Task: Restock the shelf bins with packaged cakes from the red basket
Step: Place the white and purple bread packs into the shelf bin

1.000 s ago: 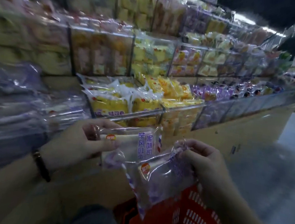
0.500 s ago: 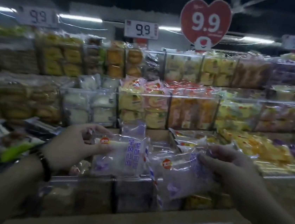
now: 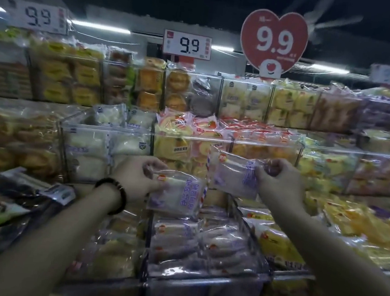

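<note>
The left hand (image 3: 140, 178), with a dark bead bracelet (image 3: 113, 193) on the wrist, pinches a clear packaged cake with purple print (image 3: 176, 193) above the transparent shelf bin (image 3: 206, 274). The right hand (image 3: 280, 179) grips a second clear purple-printed cake pack (image 3: 233, 174), held higher and just beside the first.

Both arms reach forward, left hand (image 3: 140, 178) and right hand (image 3: 280, 179) pinched closed.

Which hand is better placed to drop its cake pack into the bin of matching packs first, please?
Probably the left hand: its cake pack hangs directly over the matching bin, while the right hand holds its pack higher.
</note>
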